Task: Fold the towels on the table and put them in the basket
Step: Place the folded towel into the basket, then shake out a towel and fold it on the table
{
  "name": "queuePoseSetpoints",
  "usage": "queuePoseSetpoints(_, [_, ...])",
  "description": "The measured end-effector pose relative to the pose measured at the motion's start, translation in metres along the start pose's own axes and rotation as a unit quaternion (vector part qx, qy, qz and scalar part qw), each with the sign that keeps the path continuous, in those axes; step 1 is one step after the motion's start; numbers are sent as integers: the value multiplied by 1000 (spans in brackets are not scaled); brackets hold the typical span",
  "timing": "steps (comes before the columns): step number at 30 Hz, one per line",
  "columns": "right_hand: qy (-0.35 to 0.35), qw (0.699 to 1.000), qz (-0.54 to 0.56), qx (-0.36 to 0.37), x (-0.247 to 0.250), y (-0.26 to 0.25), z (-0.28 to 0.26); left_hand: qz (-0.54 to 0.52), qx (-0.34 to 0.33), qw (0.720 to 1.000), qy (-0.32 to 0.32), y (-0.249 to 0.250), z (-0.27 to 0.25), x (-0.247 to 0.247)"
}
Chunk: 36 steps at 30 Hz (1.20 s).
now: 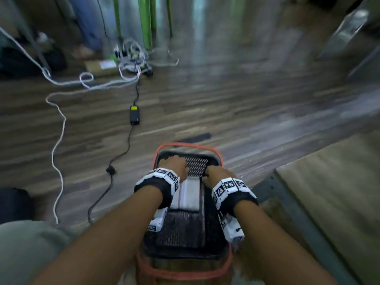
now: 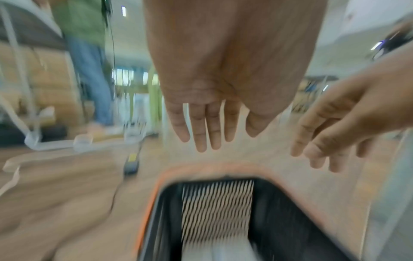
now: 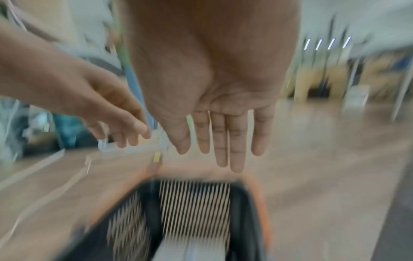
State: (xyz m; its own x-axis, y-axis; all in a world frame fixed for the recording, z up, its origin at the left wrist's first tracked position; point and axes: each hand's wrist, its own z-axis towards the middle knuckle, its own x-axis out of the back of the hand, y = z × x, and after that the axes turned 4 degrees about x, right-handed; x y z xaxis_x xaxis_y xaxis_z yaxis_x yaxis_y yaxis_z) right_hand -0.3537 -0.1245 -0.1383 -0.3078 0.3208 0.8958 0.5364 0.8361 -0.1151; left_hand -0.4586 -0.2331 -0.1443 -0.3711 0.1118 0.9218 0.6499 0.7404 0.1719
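A black mesh basket with an orange rim point(image 1: 188, 144) stands on the floor below me. A folded white towel point(image 1: 189, 195) lies flat inside it, seen also at the bottom edge of the left wrist view point(image 2: 214, 250) and the right wrist view point(image 3: 190, 250). My left hand point(image 1: 174, 163) hovers over the basket's far left part, and my right hand point(image 1: 218, 173) over its far right part, just past the towel's far end. In the wrist views both the left hand point(image 2: 205, 127) and the right hand point(image 3: 223, 141) show straight fingers and hold nothing. The wrist views are blurred.
A wooden table point(image 1: 339, 182) with a grey metal frame stands to the right of the basket. White and black cables and a black power adapter point(image 1: 134, 115) lie on the wood floor to the left. A person's legs point(image 1: 88, 27) stand at the back left.
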Motion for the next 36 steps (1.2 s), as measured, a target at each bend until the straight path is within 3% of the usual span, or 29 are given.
queuePoseSetpoints(8, [181, 982, 23, -38, 166, 2, -158, -7, -102, 980, 172, 57, -126, 176])
queuePoseSetpoints(14, [254, 965, 21, -59, 213, 19, -276, -15, -177, 954, 242, 102, -215, 236])
queuePoseSetpoints(22, [280, 950, 30, -138, 206, 70, -374, 20, -296, 925, 237, 175, -258, 228])
queuePoseSetpoints(31, [313, 902, 71, -289, 157, 154, -490, 26, -439, 882, 169, 291, -288, 186])
queuePoseSetpoints(36, [299, 875, 106, -366, 118, 191, -553, 27, -518, 843, 141, 356, -316, 151])
